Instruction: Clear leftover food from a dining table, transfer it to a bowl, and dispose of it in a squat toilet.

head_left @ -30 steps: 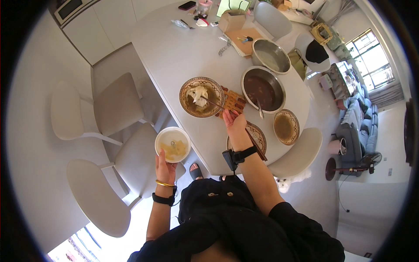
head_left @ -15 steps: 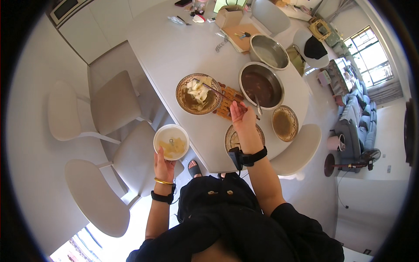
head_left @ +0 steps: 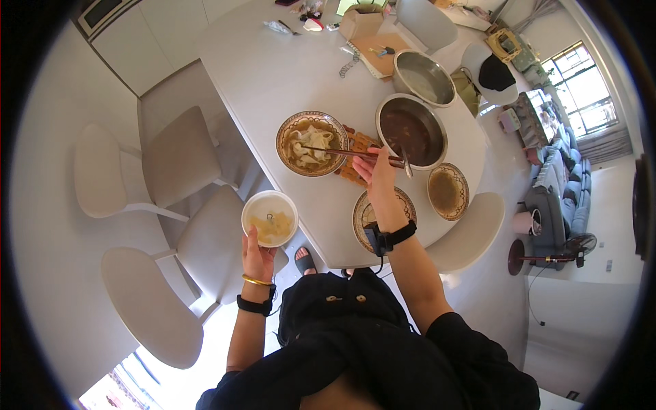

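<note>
Chopsticks [head_left: 333, 151] are extending from the right hand [head_left: 377, 171] leftward to a patterned bowl [head_left: 312, 115], their tips overlying pale, soft food [head_left: 314, 135] in brown broth. The fingers of the right hand are pinching the chopsticks near their rear ends; whether the tips are gripping any food, one cannot tell. The left hand [head_left: 253, 260] is supporting a white bowl [head_left: 255, 207] beside the table edge, its thumb lying at the near rim and its other fingers curling beneath. Pale yellow pieces [head_left: 275, 228] are lying in the white bowl.

The patterned bowl is standing on the white table [head_left: 256, 75], and a slatted trivet [head_left: 360, 142] is showing at its right side, under the line of the chopsticks. A steel pot [head_left: 441, 133] is holding dark reddish liquid, and a spoon [head_left: 406, 161] is leaning over its near rim. A second steel pot [head_left: 448, 78] is standing just behind it. An oval dish [head_left: 432, 193] is holding brown liquid nearer the person. The right forearm is partly covering a patterned plate [head_left: 357, 215].
</note>
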`<move>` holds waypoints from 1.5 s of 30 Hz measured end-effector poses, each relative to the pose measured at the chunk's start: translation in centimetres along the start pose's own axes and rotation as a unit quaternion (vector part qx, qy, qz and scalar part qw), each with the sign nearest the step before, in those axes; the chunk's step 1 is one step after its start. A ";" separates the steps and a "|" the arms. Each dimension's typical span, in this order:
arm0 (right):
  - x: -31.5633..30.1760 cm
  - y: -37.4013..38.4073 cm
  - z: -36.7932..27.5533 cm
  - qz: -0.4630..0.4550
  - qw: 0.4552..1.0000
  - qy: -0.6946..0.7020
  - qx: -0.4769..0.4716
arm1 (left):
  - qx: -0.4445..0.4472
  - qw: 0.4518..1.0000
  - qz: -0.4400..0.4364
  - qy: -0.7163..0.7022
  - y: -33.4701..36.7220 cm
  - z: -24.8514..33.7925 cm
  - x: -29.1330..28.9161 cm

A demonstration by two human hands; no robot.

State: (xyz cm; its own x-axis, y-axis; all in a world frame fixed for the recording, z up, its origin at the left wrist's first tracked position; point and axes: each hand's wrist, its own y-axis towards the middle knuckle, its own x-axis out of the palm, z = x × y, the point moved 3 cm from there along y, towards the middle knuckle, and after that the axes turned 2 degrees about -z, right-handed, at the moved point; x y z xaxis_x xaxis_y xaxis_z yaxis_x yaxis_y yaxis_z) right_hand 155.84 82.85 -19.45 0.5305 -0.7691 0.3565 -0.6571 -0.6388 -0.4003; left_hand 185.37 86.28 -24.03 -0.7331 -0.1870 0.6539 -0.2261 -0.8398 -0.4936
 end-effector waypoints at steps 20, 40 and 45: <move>2.2 -4.5 -0.6 -0.142 0.930 -0.236 -0.244 | -0.015 1.000 -0.015 0.016 0.9 -0.5 0.3; 0.4 0.2 3.1 0.024 0.998 -0.001 -0.065 | -0.017 1.000 -0.019 -0.013 0.8 -0.5 0.7; -1.7 1.5 3.7 0.106 0.986 0.119 0.039 | -0.020 0.999 -0.024 -0.015 0.8 -0.5 1.0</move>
State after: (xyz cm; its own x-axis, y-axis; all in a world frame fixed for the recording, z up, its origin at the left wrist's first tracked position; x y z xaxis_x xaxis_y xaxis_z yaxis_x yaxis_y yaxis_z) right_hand 155.94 83.16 -23.75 0.2390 -0.8646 0.4420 -0.6922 -0.4709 -0.5469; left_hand 184.15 85.70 -24.10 -0.7013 -0.1627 0.6941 -0.2866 -0.8271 -0.4835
